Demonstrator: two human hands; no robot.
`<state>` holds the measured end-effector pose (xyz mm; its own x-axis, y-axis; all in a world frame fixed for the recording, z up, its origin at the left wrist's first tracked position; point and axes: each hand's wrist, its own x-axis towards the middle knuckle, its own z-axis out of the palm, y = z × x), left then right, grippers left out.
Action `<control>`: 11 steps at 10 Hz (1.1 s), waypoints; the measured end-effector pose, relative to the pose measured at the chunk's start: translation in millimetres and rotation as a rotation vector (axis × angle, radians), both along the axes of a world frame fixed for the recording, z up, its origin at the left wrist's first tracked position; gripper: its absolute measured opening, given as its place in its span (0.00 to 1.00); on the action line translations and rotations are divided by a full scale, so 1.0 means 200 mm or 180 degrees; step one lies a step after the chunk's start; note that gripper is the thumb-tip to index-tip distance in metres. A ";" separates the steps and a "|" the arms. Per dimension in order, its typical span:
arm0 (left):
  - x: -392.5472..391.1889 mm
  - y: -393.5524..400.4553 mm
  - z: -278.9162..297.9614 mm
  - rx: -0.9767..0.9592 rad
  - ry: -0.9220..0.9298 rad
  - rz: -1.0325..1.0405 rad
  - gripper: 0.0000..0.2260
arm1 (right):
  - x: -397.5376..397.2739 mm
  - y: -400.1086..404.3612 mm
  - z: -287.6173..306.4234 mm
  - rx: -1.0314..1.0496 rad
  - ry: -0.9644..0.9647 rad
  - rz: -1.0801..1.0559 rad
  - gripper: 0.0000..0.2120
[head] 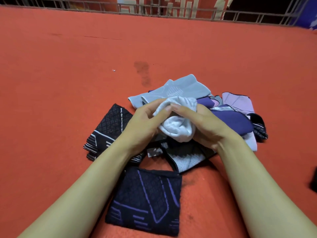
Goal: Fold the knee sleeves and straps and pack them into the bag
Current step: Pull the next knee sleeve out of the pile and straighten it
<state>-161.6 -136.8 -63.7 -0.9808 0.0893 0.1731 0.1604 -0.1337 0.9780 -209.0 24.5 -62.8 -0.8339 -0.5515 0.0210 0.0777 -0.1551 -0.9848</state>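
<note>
A bunched white knee sleeve [178, 124] is held between both hands above a pile on the red mat. My left hand [145, 122] grips its left side and my right hand [204, 124] curls round its right side. Behind it lies a flat grey sleeve [187, 86]. A black sleeve with white lines [109, 129] lies to the left. Close to me rests a dark sleeve with purple lines [147, 200]. A purple piece [231, 121], a pink sleeve [238, 102] and a striped grey piece [187, 160] lie in the pile. I cannot make out a bag.
The red mat [68, 83] stretches wide on the left and behind the pile. A metal railing [171, 12] runs along the far edge. A dark object [313, 181] shows at the right border.
</note>
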 end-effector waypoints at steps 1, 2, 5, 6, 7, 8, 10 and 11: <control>-0.09 -0.04 -0.09 0.0376 -0.0166 0.0263 0.12 | 0.00 0.03 0.01 0.0122 0.0115 -0.0198 0.13; -0.11 -0.07 -0.10 0.0721 -0.0430 0.0155 0.24 | -0.03 0.06 0.01 0.0275 0.0195 -0.0559 0.17; -0.15 -0.14 -0.12 0.1001 -0.0538 -0.0812 0.32 | -0.08 0.05 -0.01 -0.0087 -0.0069 -0.1024 0.15; -0.14 -0.15 -0.14 0.0993 -0.0172 -0.0901 0.30 | -0.08 0.07 0.00 -0.0257 -0.0163 -0.1004 0.16; -0.14 -0.14 -0.13 0.0991 -0.0171 -0.0579 0.20 | -0.08 0.08 0.03 -0.0084 -0.0100 -0.1102 0.18; -0.15 -0.14 -0.13 0.0907 -0.0274 -0.0489 0.11 | -0.08 0.10 0.05 0.0093 -0.0036 -0.1100 0.21; -0.15 -0.16 -0.10 0.1676 -0.0581 -0.0430 0.12 | -0.08 0.14 0.06 -0.0328 -0.0241 -0.1002 0.20; -0.15 -0.17 -0.11 0.1532 -0.0460 -0.0503 0.18 | -0.07 0.16 0.05 -0.1151 -0.0749 -0.0493 0.26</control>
